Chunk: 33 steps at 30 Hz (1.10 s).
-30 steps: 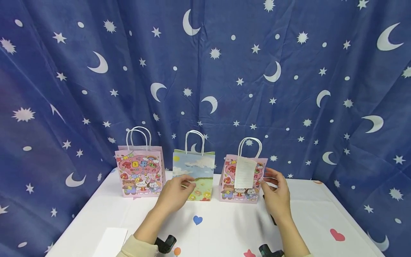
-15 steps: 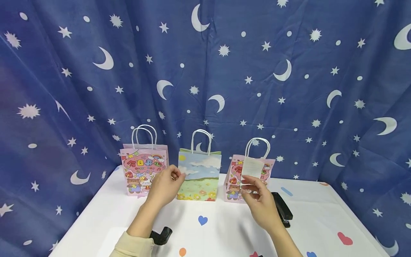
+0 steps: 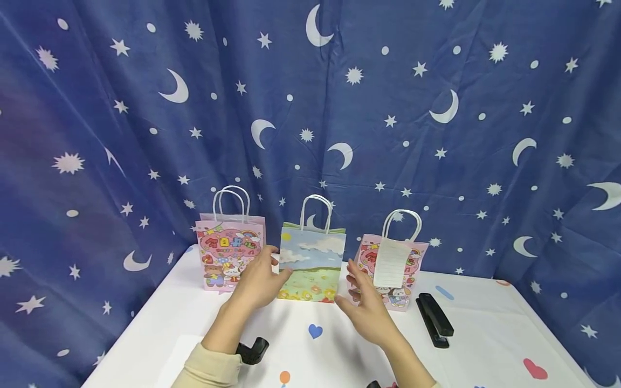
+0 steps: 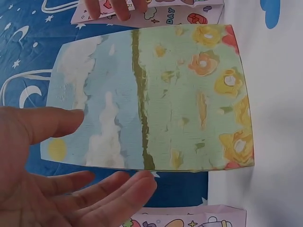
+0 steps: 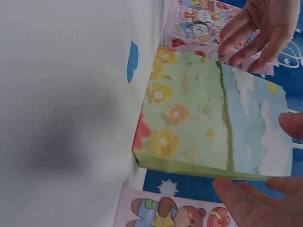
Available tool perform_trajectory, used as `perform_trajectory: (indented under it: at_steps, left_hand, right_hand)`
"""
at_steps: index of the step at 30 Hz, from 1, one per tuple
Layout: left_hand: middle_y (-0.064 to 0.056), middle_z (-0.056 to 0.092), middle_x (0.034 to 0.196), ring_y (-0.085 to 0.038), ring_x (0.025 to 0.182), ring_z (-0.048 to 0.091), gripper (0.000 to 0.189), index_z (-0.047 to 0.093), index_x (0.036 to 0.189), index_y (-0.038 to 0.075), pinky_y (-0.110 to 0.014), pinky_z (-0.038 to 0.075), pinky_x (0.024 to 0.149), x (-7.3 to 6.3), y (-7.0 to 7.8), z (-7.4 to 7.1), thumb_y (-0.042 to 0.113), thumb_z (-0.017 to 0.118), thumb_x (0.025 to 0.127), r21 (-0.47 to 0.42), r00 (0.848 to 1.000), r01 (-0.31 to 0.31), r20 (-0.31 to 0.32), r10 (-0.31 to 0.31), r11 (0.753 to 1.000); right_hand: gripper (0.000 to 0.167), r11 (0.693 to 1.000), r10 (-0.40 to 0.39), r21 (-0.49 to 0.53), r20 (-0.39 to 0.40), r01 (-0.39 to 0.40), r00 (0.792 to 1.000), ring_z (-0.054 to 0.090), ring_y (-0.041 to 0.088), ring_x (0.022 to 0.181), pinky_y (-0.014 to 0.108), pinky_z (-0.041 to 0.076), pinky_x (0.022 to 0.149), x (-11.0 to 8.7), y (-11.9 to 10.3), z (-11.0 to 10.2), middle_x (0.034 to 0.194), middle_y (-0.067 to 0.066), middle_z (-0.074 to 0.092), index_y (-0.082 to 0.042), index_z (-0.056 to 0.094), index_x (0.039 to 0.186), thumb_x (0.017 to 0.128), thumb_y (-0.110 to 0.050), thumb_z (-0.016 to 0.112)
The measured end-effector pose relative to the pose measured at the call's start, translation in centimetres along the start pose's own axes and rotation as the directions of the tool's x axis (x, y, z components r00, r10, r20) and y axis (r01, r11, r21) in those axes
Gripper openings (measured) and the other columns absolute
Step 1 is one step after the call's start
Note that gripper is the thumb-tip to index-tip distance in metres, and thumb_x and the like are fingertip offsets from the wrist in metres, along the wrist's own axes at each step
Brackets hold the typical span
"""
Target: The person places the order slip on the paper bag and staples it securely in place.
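Note:
A landscape-print paper gift bag with white rope handles stands upright in the middle. My left hand is at its left side, fingers fairly straight and thumb in front of it; the left wrist view shows thumb and fingers apart around the bag's edge. At its right side is my right hand, thumb and fingers spread, partly in front of a pink gift bag. Whether either hand touches the middle bag I cannot tell. A lined paper slip covers part of that right pink bag's front.
Another pink gift bag stands at the left, partly hidden by my left hand. A black stapler lies at the right on the white tablecloth. Behind hangs a blue curtain with moons and stars.
My right hand has moved left, from beside the right pink bag across its front to the middle bag. My left hand has shifted from the middle bag's front to its left edge.

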<state>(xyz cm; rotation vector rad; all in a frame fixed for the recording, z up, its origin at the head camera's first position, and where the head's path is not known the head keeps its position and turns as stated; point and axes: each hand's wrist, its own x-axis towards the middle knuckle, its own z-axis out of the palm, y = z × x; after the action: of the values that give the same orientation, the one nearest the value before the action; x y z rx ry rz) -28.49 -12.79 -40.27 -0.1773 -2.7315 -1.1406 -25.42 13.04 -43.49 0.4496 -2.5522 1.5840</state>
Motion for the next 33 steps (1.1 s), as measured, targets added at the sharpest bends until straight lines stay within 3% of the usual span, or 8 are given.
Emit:
perform_trajectory:
  at_steps: [6,11,18,24,29,33]
  left_hand:
    - [-0.022,0.065,0.136,-0.038,0.115,0.069,0.065,0.041,0.151,0.003,-0.054,0.056,0.093,0.3,-0.3,0.4,0.027,0.070,0.098,-0.051,0.999,-0.025,0.032,0.027,0.998]
    - [-0.022,0.065,0.137,-0.038,0.119,0.069,0.062,0.042,0.152,0.006,-0.055,0.056,0.097,0.6,-0.7,0.5,0.026,0.069,0.100,-0.076,0.999,-0.049,0.010,0.050,0.996]
    - [-0.020,0.072,0.122,-0.033,0.104,0.076,0.051,0.051,0.143,0.005,-0.050,0.060,0.090,0.8,-1.1,0.5,0.020,0.071,0.099,-0.083,0.996,-0.080,-0.049,0.076,0.993]
    - [-0.008,0.078,0.101,-0.019,0.080,0.075,0.024,0.063,0.120,0.013,-0.039,0.057,0.071,0.7,-1.0,0.1,0.023,0.070,0.099,-0.065,0.992,-0.097,-0.087,0.091,0.993]
    - [-0.004,0.077,0.094,-0.009,0.063,0.068,0.009,0.066,0.109,0.014,-0.028,0.055,0.057,0.5,-0.5,-0.4,0.021,0.065,0.103,-0.133,0.996,-0.081,-0.037,0.077,0.988]
    - [-0.003,0.076,0.094,-0.011,0.064,0.070,0.007,0.067,0.106,0.013,-0.025,0.057,0.056,0.3,-0.4,-0.9,0.019,0.065,0.103,-0.170,0.995,-0.086,0.024,0.092,0.982]
  right_hand:
    - [0.089,1.000,0.025,0.001,0.002,-0.025,1.000,0.037,0.044,0.151,0.058,0.039,0.119,1.0,0.8,0.6,0.168,0.020,0.028,-0.012,0.016,0.166,0.096,-0.008,0.070]
    - [0.087,1.000,0.017,0.012,0.017,-0.017,1.000,0.038,0.046,0.150,0.061,0.038,0.118,1.6,1.2,1.0,0.166,0.021,0.031,-0.013,0.012,0.167,0.098,-0.006,0.066]
    - [0.083,1.000,-0.003,0.017,0.025,0.003,1.000,0.043,0.048,0.145,0.062,0.040,0.116,2.0,1.3,1.1,0.160,0.024,0.039,-0.012,0.015,0.166,0.099,-0.006,0.065]
    - [0.077,1.000,0.017,0.016,-0.011,-0.017,1.000,0.051,0.041,0.139,0.056,0.047,0.112,1.3,0.9,0.4,0.154,0.020,0.047,-0.017,0.026,0.164,0.099,-0.008,0.067]
    - [0.072,1.000,0.025,0.013,-0.025,-0.025,0.999,0.055,0.034,0.136,0.052,0.048,0.111,0.5,0.1,-0.6,0.150,0.015,0.051,-0.019,0.034,0.161,0.098,-0.007,0.068]
    - [0.069,1.000,0.013,0.007,-0.008,-0.012,1.000,0.058,0.033,0.133,0.043,0.051,0.108,-0.1,-0.3,-1.6,0.147,0.014,0.054,-0.020,0.037,0.159,0.099,-0.008,0.068]
